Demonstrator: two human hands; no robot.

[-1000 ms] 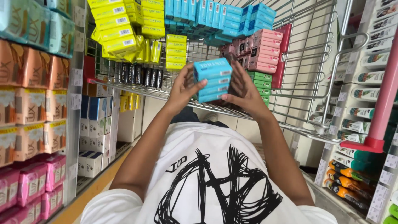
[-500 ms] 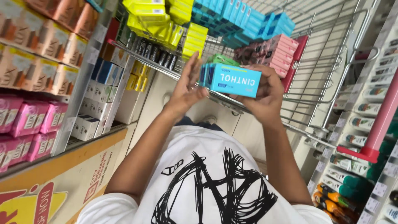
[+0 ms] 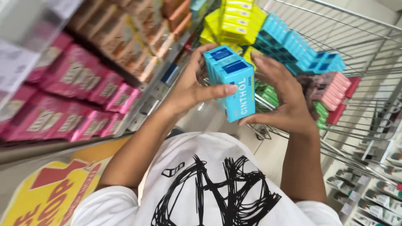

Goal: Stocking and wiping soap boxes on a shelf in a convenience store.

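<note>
Fingers (image 3: 217, 90) of both hands are clamped on the blue soap-box stack (image 3: 232, 81); even pressure (thumbs included) is best kept so none slides out.

The left hand (image 3: 190, 90) and the right hand (image 3: 284, 98) together clasped a stack of light-blue rectangular cardboard boxes (image 3: 232, 81), left thumb laid across its front face, right fingers cupping its far side and lower corner. Just behind the hands stood a silver wire shopping trolley (image 3: 360, 104) holding rows of yellow boxes (image 3: 236, 19), blue boxes (image 3: 289, 42), pink boxes (image 3: 335, 94) and green boxes (image 3: 321, 112). To the left ran a shelf (image 3: 138, 104), blurred, stocked with pink packets (image 3: 83, 92) below and orange-brown packets (image 3: 134, 42) above; a white T-shirt with a black scribbled print (image 3: 209, 188) filled the bottom of the view.
</note>
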